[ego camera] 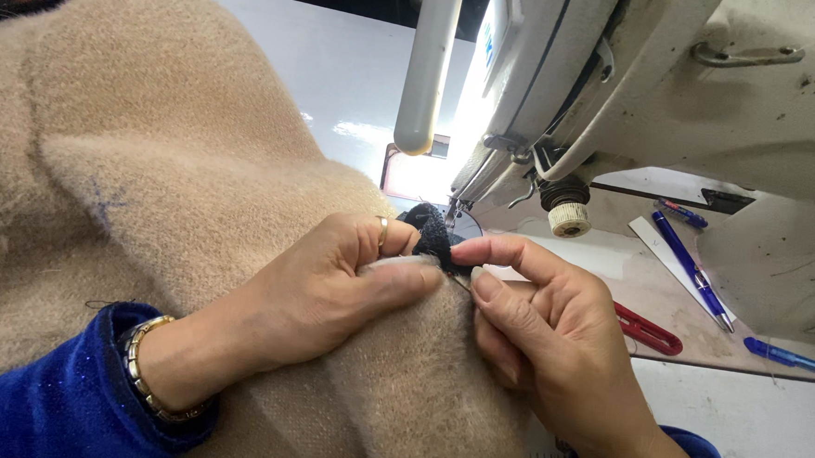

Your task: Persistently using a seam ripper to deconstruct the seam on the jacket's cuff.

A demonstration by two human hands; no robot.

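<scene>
Two hands meet at the edge of a thick beige fleece fabric [151, 151] that lies heaped over the white tabletop [342, 58], just in front of the sewing machine [675, 85]. We judge the fabric is bunched this way so its edge sits close to the needle area. Our left hand [321, 289] is curled over the fleece, thumb pressed flat along the folded edge, fingers closed down on a small black fabric piece [431, 232] to keep it against the fleece. Our right hand [542, 329] pinches the same black piece between thumb and forefinger, the other fingers tucked under the fleece edge. A gold ring and bracelet show on the left hand, with blue velvet sleeves at both wrists. To the right lie red thread snips [648, 332], a blue pen [693, 270] and a white ruler [671, 257].
</scene>
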